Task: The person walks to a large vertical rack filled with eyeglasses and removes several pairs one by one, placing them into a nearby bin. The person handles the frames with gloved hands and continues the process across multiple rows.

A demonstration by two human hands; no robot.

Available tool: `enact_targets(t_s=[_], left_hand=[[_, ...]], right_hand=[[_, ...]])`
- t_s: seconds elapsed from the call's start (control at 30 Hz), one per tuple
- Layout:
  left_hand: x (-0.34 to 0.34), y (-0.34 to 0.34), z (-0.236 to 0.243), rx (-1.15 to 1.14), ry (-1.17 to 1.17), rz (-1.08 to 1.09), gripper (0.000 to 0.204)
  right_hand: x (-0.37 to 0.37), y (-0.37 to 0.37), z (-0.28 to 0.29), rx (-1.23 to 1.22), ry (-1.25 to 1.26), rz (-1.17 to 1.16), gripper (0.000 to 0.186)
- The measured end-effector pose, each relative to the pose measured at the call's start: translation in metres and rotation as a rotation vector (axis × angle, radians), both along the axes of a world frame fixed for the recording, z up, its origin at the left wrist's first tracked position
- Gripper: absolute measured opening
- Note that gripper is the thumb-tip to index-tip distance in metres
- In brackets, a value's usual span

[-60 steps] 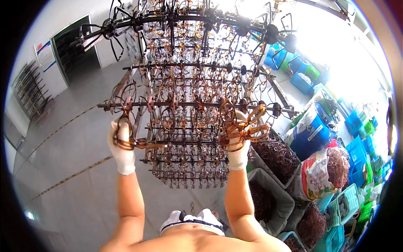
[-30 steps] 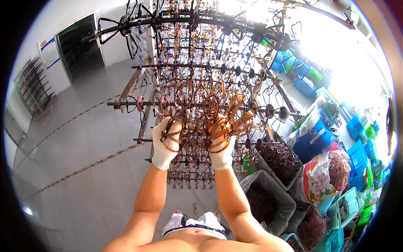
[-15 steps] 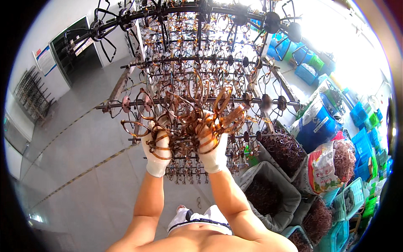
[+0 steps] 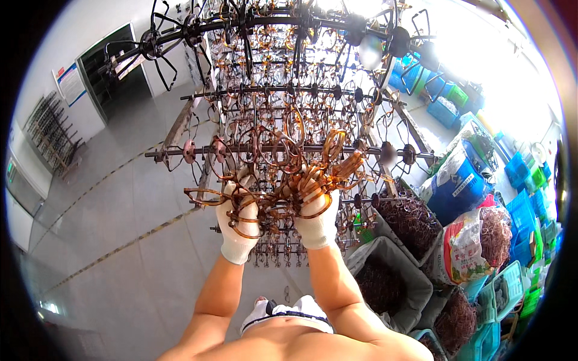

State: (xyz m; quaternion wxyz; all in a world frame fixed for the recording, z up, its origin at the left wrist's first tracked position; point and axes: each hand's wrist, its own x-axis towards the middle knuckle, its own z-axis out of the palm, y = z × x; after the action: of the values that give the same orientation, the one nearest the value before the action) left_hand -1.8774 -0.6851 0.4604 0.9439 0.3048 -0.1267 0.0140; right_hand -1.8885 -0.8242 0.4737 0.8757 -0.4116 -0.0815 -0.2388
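Observation:
Both of my hands wear white knit gloves and are raised before a tall rack. My left hand (image 4: pixel 241 219) is closed around brown eyeglass frames, and their rims loop over its fingers. Close beside it, my right hand (image 4: pixel 317 213) grips a thicker bunch of amber-brown eyeglass frames (image 4: pixel 344 168) that fan out above the knuckles. Between the hands, the frames overlap in a tangle, so I cannot tell which hand holds each one. Just beyond the hands runs a dark rod (image 4: pixel 289 149) of the rack, fitted with round hubs and bent wire holders.
Many rows of eyeglass frames hang on the rack behind. A black rod (image 4: pixel 271 21) with wire prongs crosses overhead. At right stand grey-lined bins (image 4: pixel 415 295), a white sack (image 4: pixel 460 253), a blue sack (image 4: pixel 454 186) and teal crates (image 4: pixel 506 289). A doorway (image 4: pixel 111 72) opens at far left.
The view has shifted slightly, moving the rack and my hands a little rightward in the picture. My left hand is slightly lower. Both hands keep hold of the eyeglass frames.

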Motion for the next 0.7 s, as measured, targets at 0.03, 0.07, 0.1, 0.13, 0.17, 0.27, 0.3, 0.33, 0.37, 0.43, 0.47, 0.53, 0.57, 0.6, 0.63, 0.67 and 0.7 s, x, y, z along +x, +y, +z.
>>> enact_targets(t_s=[0.03,0.07,0.1,0.13,0.17,0.27,0.3,0.33,0.37,0.43,0.47,0.53,0.57,0.6,0.63,0.67,0.7], left_hand=[[-0.001,0.0,-0.001,0.006,0.003,-0.001,0.023],[-0.003,-0.002,-0.001,0.005,0.004,-0.002,0.023],[-0.004,-0.003,-0.003,0.008,0.006,0.001,0.023],[-0.007,-0.003,-0.005,0.01,0.004,0.008,0.023],[-0.011,-0.005,-0.007,0.014,0.006,0.008,0.023],[-0.013,-0.011,-0.008,0.011,0.001,0.009,0.023],[-0.013,-0.012,-0.008,0.007,-0.005,0.011,0.023],[-0.012,-0.012,-0.008,0.01,-0.007,0.012,0.023],[-0.011,-0.011,-0.008,0.004,-0.01,0.014,0.023],[-0.006,-0.011,-0.006,-0.001,-0.019,0.012,0.023],[-0.005,-0.01,-0.006,-0.002,-0.021,0.015,0.023],[-0.004,-0.009,-0.007,0.0,-0.021,0.011,0.023],[-0.007,-0.009,-0.007,0.004,-0.014,0.006,0.023],[-0.011,-0.01,-0.006,0.004,-0.009,0.0,0.023],[-0.017,-0.013,-0.005,0.007,-0.004,-0.002,0.023],[-0.027,-0.016,-0.006,0.02,0.007,-0.004,0.023],[-0.038,-0.021,-0.005,0.006,0.01,-0.009,0.023]], right_hand=[[-0.008,-0.001,-0.002,-0.077,0.032,-0.045,0.037],[-0.017,0.001,0.005,0.024,0.086,-0.021,0.037],[-0.024,0.004,0.013,0.131,0.135,0.002,0.037],[-0.029,0.006,0.027,0.51,0.115,0.152,0.035],[-0.029,0.006,0.021,0.448,0.079,0.157,0.034],[-0.032,0.002,0.021,0.109,0.071,0.117,0.026],[-0.031,-0.007,0.019,0.322,0.055,0.268,0.024],[-0.031,-0.011,0.022,0.247,0.049,0.28,0.02],[-0.032,-0.014,0.027,0.175,0.046,0.293,0.017],[-0.034,-0.017,0.033,0.076,0.061,0.307,0.015],[-0.035,-0.017,0.035,0.052,0.081,0.31,0.016],[-0.042,-0.01,0.043,0.105,0.124,0.256,0.017],[-0.049,0.0,0.054,0.185,0.148,0.194,0.018],[-0.055,0.004,0.058,0.264,0.172,0.131,0.018],[-0.052,-0.009,0.034,-0.551,0.005,-0.123,0.024],[-0.062,-0.011,0.029,-0.177,0.042,0.132,0.028],[-0.065,-0.015,0.028,0.187,0.052,0.38,0.032]])
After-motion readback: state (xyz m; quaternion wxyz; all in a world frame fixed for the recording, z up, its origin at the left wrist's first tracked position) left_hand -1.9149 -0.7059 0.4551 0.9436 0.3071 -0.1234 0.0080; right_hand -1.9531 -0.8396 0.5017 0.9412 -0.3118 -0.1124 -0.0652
